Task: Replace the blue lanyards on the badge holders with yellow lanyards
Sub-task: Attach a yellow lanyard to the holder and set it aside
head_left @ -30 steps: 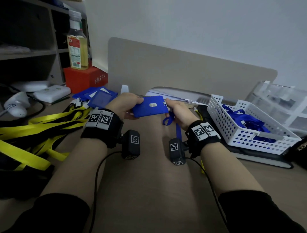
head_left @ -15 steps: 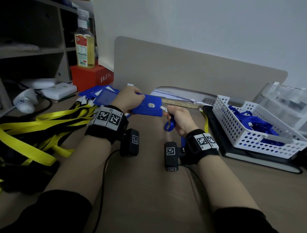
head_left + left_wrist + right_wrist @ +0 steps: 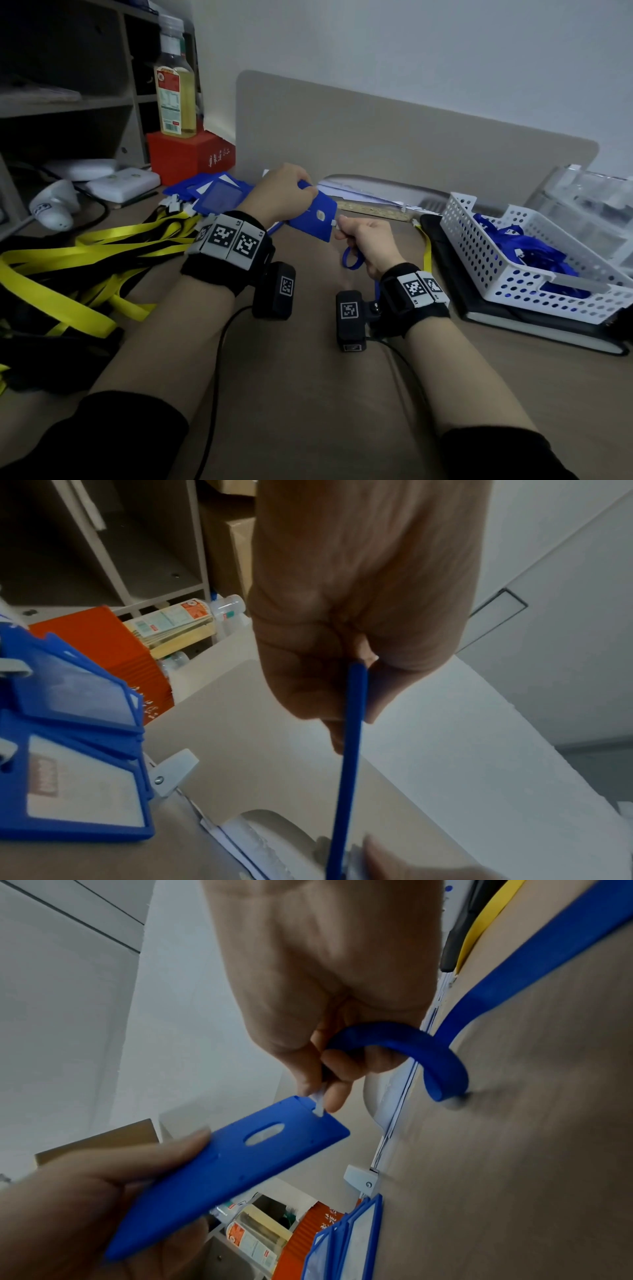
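Both hands are clamped: left hand [image 3: 286, 195] grips the badge holder [image 3: 313, 219], right hand [image 3: 368, 241] pinches the white clip [image 3: 317, 1100] of the blue lanyard [image 3: 404, 1047] at the holder's right-pointing end, frame centre.

Black sleeves [image 3: 113, 442] end mid-forearm. Each wrist wears a black band [image 3: 224, 265] topped with white square-coded marker tiles [image 3: 236, 241]. A black camera block [image 3: 274, 291] bearing one marker hangs at each band's 5 o'clock, trailing a black cable [image 3: 214, 394].
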### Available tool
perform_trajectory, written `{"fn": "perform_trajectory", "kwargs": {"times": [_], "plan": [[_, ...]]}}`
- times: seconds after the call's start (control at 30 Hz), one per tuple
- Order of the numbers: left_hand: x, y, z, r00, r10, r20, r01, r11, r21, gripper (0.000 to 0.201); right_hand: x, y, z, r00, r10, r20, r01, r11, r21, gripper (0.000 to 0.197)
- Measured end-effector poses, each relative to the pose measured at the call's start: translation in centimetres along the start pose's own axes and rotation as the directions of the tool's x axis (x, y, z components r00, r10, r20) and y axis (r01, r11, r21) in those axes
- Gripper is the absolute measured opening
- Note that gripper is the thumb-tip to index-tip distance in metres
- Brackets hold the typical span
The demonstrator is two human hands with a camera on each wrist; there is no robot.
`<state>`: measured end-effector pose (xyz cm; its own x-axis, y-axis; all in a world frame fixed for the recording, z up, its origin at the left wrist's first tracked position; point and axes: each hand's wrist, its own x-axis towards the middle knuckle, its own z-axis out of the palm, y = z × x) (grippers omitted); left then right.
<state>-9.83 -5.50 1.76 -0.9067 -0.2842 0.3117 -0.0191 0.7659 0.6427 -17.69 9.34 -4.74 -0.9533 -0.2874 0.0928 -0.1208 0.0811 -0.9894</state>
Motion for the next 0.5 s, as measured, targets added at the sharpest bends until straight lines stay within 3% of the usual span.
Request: {"fn": "perform_trajectory", "kwargs": {"times": [0.2,0.5], "plan": [[-0.2,1.1,1.0,0.995,0.096,0.023,-0.098,0.993,0.069,0.028,0.0,0.2,0.2,1.000,-0.012,-0.025,0.011,0.998,-0.059,0.029],[0.1,0.1,0.4,0.978,0.186,0.090,-0.186,0.982,-0.011,0.011,0.2,-0.3,-0.5,0.973,0.227,-0.028,-0.209,0.933,0.291,0.016]]}}
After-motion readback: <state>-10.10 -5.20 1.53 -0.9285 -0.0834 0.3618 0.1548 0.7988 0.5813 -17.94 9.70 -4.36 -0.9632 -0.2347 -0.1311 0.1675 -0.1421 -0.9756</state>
